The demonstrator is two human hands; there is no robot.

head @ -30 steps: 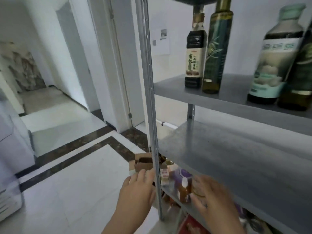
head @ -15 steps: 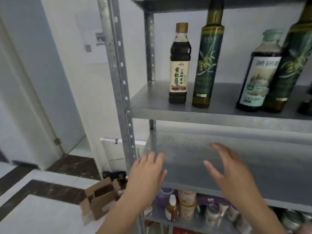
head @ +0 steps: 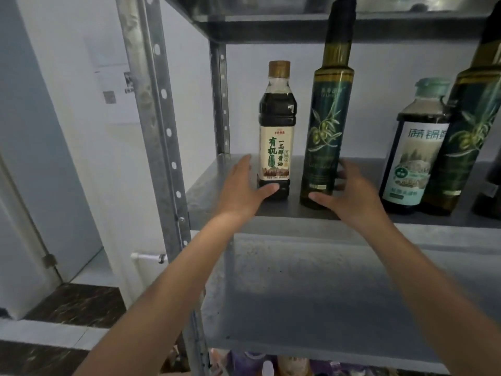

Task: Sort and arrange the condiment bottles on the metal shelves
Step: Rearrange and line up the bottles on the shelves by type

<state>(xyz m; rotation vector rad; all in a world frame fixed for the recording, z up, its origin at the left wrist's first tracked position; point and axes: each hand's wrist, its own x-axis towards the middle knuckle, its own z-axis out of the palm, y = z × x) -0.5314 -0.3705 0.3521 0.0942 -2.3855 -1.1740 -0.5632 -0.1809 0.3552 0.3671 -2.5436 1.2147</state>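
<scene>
Framing two bottles, nothing gripped yet. Left hand [head: 242, 191] spread wide, thumb at the base of the small dark soy-sauce bottle with brown cap and cream label [head: 276, 147]. Right hand [head: 352, 194] wide too, thumb and fingers either side of the tall dark-green olive-oil bottle [head: 325, 126] at its foot. Both stand upright on the grey metal shelf [head: 298, 225]. Oil one looks like glass: heavy, slick, tippy, so grab mid-body. Soy likely lighter; grab at the label.

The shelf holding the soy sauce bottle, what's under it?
Another grey metal shelf, with nothing visible on its exposed surface. The left forearm and right forearm cover strips of it. Lower still, small items peek out, mostly hidden.
</scene>
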